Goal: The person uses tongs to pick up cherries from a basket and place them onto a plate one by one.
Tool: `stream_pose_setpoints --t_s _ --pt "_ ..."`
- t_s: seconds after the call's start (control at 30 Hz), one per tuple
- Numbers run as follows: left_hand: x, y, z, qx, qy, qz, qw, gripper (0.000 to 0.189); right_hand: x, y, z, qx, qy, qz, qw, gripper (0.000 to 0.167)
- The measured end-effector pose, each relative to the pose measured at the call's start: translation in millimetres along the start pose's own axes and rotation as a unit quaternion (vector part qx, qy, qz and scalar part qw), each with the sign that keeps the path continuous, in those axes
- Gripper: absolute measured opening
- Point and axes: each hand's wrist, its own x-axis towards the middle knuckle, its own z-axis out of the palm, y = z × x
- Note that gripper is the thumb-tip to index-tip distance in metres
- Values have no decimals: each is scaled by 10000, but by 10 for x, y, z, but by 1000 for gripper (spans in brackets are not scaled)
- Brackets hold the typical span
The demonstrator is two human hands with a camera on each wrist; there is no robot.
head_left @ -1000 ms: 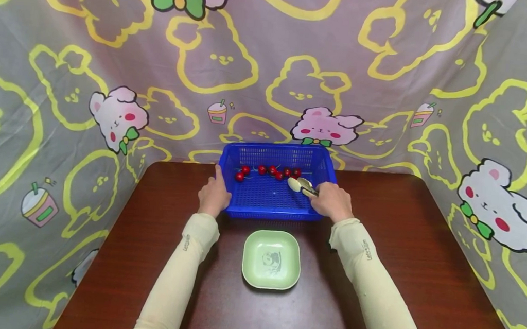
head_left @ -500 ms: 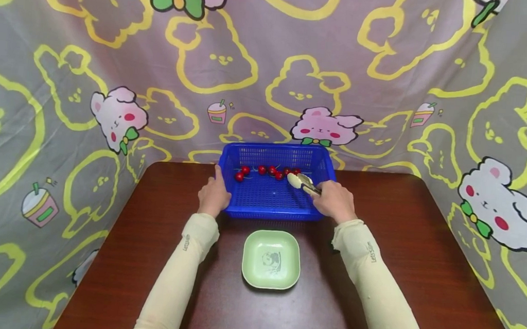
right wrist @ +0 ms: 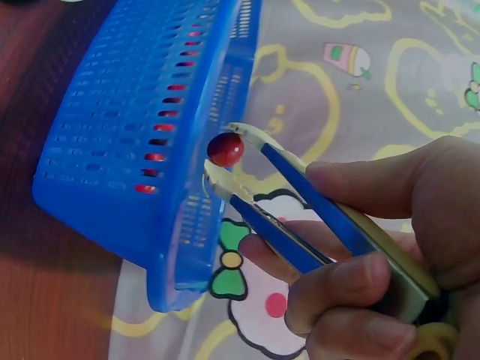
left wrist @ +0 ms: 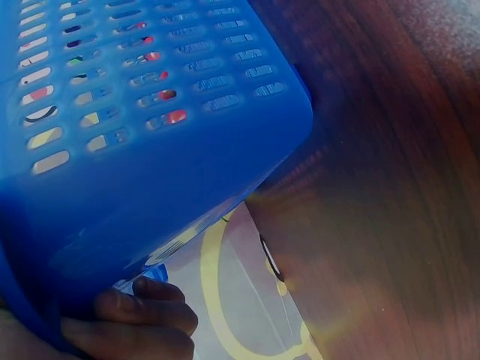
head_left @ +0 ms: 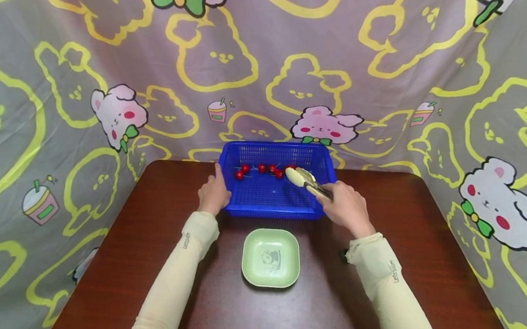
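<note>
My left hand grips the left side of a blue plastic basket; in the left wrist view its fingers curl under the rim. My right hand holds tongs with pale tips over the basket's right part. Between those tips, in the right wrist view, a red cherry is pinched near rim height. Several other cherries with stems lie along the far part of the basket floor, some of them hidden behind the tongs.
A light green square dish with a panda print stands in front of the basket on the brown wooden table. Patterned cloth hangs close behind the basket and at both sides.
My right hand has drawn back and to the right, and the tongs with the cherry have come up from the other cherries. My left hand and the basket stay in place.
</note>
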Motion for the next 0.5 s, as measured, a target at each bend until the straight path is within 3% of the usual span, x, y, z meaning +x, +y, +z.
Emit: stream_pose_setpoints --t_s 0.5 --pt "4 5 5 50 -21 -27 10000 96 -459 -46 -166 55 432 -566 9975 43"
